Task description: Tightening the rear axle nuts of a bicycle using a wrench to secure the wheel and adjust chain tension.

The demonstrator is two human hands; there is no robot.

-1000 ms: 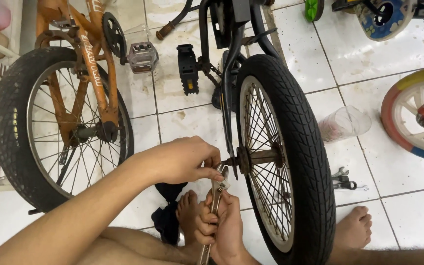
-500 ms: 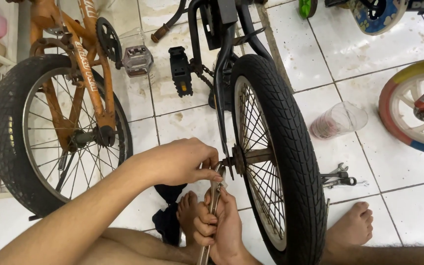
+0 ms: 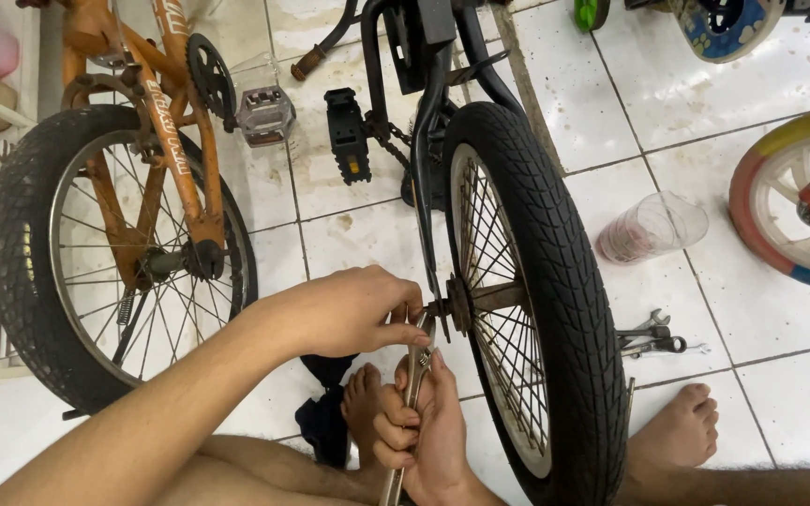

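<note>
A black bicycle wheel [image 3: 555, 281] with rusty spokes stands upright in front of me, held in a black frame [image 3: 424, 112]. My left hand [image 3: 344, 309] pinches something at the left end of the wheel's axle [image 3: 447, 307]. My right hand [image 3: 424, 426] is wrapped around the handle of a metal wrench [image 3: 414, 375] whose head reaches up to that same axle end. The nut itself is hidden by my fingers.
An orange bicycle [image 3: 133, 206] stands at the left. Two wrenches [image 3: 651, 337] lie on the white tiles right of the wheel, near a clear plastic cup [image 3: 653, 227] on its side. A small colourful wheel [image 3: 799, 201] is at the right edge. My bare feet [image 3: 677, 426] flank the tyre.
The view has shifted slightly, with the wheel now a little lower and more to the right. Both hands stay at the axle; the wrench angle barely changes.
</note>
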